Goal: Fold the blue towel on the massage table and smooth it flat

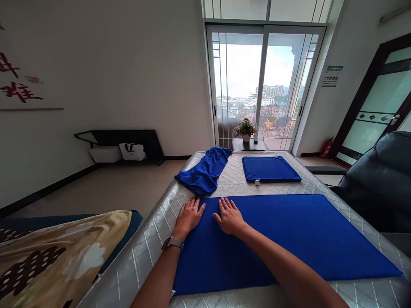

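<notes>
Left hand (189, 217), right hand (230, 217) lying spread, prob keeping rectangular blue cloth (289, 239) flat; crumpled blue cloth (206, 171) sitting 12 o'clock.

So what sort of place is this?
It looks like a bedroom or similar living space, perhaps in a home: there's a quilted mattress, a patterned blanket and tall sliding glass doors.
</notes>
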Available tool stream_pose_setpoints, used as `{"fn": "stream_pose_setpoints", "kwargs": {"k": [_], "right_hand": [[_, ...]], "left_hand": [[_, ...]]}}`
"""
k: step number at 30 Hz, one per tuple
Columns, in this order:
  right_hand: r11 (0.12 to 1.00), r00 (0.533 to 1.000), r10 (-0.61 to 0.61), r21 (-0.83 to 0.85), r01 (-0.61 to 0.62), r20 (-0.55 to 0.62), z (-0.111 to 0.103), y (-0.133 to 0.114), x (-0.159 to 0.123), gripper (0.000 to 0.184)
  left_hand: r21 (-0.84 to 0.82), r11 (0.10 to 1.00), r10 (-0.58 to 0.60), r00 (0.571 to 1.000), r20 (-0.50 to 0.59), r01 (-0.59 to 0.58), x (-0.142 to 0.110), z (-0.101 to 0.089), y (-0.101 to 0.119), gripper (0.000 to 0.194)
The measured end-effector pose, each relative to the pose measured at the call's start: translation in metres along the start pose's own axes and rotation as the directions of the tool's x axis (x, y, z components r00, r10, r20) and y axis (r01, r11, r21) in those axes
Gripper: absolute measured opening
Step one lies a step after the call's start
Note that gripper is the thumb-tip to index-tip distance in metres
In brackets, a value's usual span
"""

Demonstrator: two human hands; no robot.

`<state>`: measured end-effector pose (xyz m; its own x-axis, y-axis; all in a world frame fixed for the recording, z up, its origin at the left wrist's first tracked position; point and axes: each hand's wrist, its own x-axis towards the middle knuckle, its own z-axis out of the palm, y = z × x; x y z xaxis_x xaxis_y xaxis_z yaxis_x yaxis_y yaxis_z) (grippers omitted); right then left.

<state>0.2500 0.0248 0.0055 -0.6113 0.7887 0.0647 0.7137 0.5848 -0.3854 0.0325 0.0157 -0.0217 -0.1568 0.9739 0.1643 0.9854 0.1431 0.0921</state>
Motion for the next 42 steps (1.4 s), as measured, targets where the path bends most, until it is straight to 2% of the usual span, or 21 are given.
{"fn": "stream_pose_setpoints", "kwargs": {"k": [4, 9, 14, 20, 24, 28, 33, 42], "right_hand": [[0.999, 0.999, 0.043, -0.005, -0.043, 0.019, -0.005, 0.018, -0.004, 0.086], [0.986, 0.988, 0.152, -0.072, -0.149, 0.039, -0.03, 0.073, -0.031, 0.086], [0.925, 0.938, 0.345, -0.174, -0.337, 0.018, -0.059, 0.166, -0.078, 0.083], [0.785, 0.825, 0.555, -0.261, -0.562, -0.106, -0.092, 0.294, -0.146, 0.078], [0.696, 0.737, 0.648, -0.242, -0.676, -0.194, -0.105, 0.349, -0.171, 0.075], [0.683, 0.719, 0.667, -0.226, -0.695, -0.195, -0.108, 0.367, -0.176, 0.075], [0.696, 0.72, 0.666, -0.183, -0.694, -0.194, -0.111, 0.366, -0.176, 0.075], [0.688, 0.714, 0.663, -0.193, -0.699, -0.224, -0.111, 0.363, -0.179, 0.072]], "left_hand": [[0.003, 1.0, 0.007, 1.0, -0.014, -0.007, 0.003, 0.007, -0.004, 0.064], [-0.001, 1.0, 0.022, 0.999, -0.024, -0.022, 0.006, 0.007, -0.006, 0.062], [0.01, 1.0, 0.015, 1.0, 0.014, -0.015, 0.005, 0.0, -0.006, 0.063], [0.008, 1.0, 0.017, 0.999, 0.044, -0.018, 0.009, 0.003, -0.012, 0.066], [0.02, 0.999, 0.032, 0.999, 0.038, -0.033, 0.013, 0.007, -0.019, 0.067], [0.025, 0.999, 0.045, 0.998, 0.052, -0.046, 0.014, 0.006, -0.022, 0.066], [0.001, 1.0, -0.011, 0.999, 0.051, 0.011, 0.016, 0.005, -0.024, 0.069], [0.007, 1.0, 0.013, 0.999, 0.046, -0.013, 0.016, 0.007, -0.023, 0.07]]}}
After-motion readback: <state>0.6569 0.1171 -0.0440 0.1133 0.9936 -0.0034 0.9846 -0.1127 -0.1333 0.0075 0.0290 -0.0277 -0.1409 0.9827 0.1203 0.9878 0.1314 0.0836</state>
